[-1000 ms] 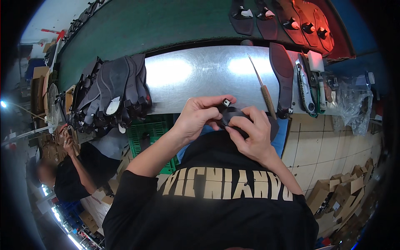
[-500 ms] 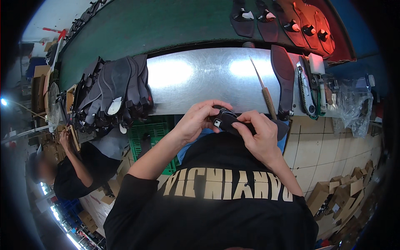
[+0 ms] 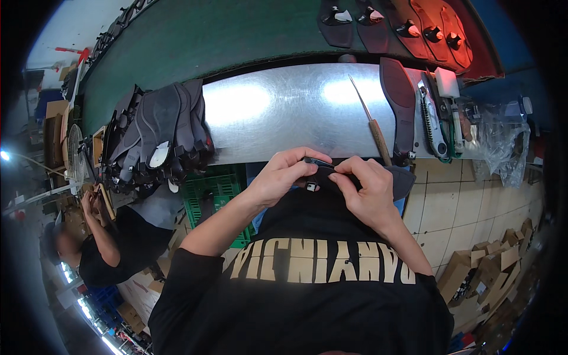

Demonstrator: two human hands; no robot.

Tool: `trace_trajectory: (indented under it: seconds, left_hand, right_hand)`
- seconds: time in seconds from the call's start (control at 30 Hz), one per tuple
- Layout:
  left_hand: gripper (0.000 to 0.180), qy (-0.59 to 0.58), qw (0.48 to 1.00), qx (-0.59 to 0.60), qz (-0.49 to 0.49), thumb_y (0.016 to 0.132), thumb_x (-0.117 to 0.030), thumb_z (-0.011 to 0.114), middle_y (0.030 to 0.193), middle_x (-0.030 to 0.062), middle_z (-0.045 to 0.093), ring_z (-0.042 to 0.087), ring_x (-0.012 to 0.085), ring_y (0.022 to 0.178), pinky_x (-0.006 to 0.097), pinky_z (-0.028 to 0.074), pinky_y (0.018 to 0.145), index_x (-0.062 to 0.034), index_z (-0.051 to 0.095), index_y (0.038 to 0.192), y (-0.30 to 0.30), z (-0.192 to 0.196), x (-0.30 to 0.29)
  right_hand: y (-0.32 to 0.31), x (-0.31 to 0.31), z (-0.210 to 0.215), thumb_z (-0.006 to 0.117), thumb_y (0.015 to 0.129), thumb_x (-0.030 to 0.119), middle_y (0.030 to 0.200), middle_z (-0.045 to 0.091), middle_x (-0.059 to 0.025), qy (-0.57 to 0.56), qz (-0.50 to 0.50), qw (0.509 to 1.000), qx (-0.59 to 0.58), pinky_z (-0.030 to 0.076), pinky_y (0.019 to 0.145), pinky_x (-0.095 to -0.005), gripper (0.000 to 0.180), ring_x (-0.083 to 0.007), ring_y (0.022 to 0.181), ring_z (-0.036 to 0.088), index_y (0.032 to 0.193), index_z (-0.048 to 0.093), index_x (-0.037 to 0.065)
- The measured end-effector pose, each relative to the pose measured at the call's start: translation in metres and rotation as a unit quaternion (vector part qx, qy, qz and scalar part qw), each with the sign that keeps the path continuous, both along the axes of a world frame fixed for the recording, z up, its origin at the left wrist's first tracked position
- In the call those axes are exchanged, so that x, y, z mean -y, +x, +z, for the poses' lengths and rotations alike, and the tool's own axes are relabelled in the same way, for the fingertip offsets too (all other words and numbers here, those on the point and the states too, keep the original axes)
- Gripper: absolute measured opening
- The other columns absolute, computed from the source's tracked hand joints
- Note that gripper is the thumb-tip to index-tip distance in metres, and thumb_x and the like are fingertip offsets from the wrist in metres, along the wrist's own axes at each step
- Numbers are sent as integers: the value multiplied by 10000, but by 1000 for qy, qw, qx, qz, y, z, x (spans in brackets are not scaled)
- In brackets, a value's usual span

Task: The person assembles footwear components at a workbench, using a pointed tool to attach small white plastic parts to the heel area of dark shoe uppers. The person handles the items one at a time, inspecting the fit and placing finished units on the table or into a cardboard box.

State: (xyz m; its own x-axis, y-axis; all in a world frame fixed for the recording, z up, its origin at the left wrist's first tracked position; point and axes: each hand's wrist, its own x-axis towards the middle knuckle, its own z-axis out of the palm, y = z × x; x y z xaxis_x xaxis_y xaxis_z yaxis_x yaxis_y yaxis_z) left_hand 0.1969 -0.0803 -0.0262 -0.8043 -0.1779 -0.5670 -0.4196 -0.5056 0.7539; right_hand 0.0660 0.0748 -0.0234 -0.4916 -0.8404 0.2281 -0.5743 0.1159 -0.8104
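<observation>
1. Head view: the left hand [image 3: 283, 176] and right hand [image 3: 368, 190] meet just below the near edge of the metal tabletop [image 3: 278, 115], over the person's chest.
2. Both grips are closed on a small dark shoe part [image 3: 322, 175], pinched between fingers and thumbs.
3. An awl [image 3: 371, 121] lies on the tabletop just beyond the hands, beside a dark sole [image 3: 401, 106].
4. A stack of dark uppers [image 3: 158, 133] sits well to the left.

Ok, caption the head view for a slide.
Left hand and right hand pinch a small dark shoe piece before a metal bench beside stacked dark shoe uppers.
</observation>
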Motion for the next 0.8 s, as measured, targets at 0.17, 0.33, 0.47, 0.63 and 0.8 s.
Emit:
trace_trajectory:
  seconds: [0.17,0.33,0.47,0.63,0.8]
  left_hand:
    - [215,-35,999,-4,22,897,-70,554,998,83,653,641,129,849,277,575,718,-1,628,1087,3,-7,-2]
    - [137,-54,998,-9,20,895,-85,591,919,61,656,636,104,797,252,569,661,-10,631,1003,5,-6,-5]
    - [71,-73,997,-32,24,898,-92,586,846,36,636,609,80,730,232,534,553,-27,607,917,6,-3,-6]
    - [116,-33,995,-43,84,907,-142,571,783,32,614,589,98,659,232,486,461,-33,590,871,12,8,7]
    - [264,60,948,-68,306,921,-208,575,1008,90,624,653,201,841,223,522,543,-20,589,1105,38,-11,44]
  right_hand:
    - [4,1,-1,723,763,83,705,643,-87,13,-29,997,71,470,572,-339,135,-235,626,623,837,615,49]
    - [3,1,-1,718,777,91,706,651,-110,32,9,988,149,479,560,-314,137,-223,626,650,849,625,20]
    - [-1,7,6,714,784,98,668,631,-117,56,41,980,187,464,539,-304,138,-224,566,629,841,625,10]
    - [-12,24,21,691,779,68,821,654,-118,18,77,995,53,478,669,-323,110,-222,736,641,870,643,30]
    - [-43,40,22,656,781,23,1093,594,-160,-158,-114,970,-143,474,845,-399,323,-328,969,588,1104,645,35]
